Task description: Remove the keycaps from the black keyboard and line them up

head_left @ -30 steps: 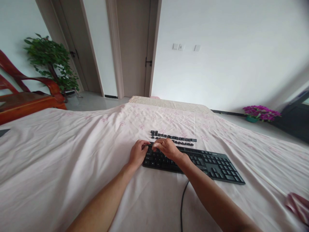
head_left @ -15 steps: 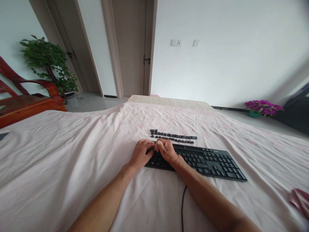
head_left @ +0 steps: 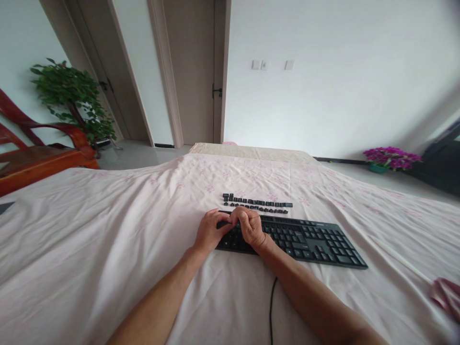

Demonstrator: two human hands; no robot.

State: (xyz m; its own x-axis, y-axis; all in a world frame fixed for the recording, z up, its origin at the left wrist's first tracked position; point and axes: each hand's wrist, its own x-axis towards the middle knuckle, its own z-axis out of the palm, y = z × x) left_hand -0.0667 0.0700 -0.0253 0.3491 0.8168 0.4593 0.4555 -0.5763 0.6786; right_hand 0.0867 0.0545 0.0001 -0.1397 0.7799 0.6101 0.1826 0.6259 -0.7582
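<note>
A black keyboard [head_left: 309,237] lies on a pale pink flowered sheet [head_left: 108,239], a little right of the middle, its long side running left to right and its right end angled slightly nearer. Both hands sit on its left end. The left hand [head_left: 210,232] rests at the near-left corner with its fingers curled toward the far edge. The right hand [head_left: 249,225] lies just beside it, fingers bent down onto the far-left keys, and the fingertips of the 2 hands meet there. Whether they pinch a key or only press on the board cannot be told.

Just beyond the keyboard, loose black keycaps [head_left: 257,205] stand in 2 neat rows on the sheet. The legends on the keys and caps are too small to read. A black cable [head_left: 272,306] runs from the keyboard's near edge toward the person, between the forearms.

Far left are a red wooden chair [head_left: 36,153] and a green plant [head_left: 72,96]. Purple flowers [head_left: 390,158] sit far right. 3 wall plates [head_left: 271,64] are mounted right of the door [head_left: 194,72].
</note>
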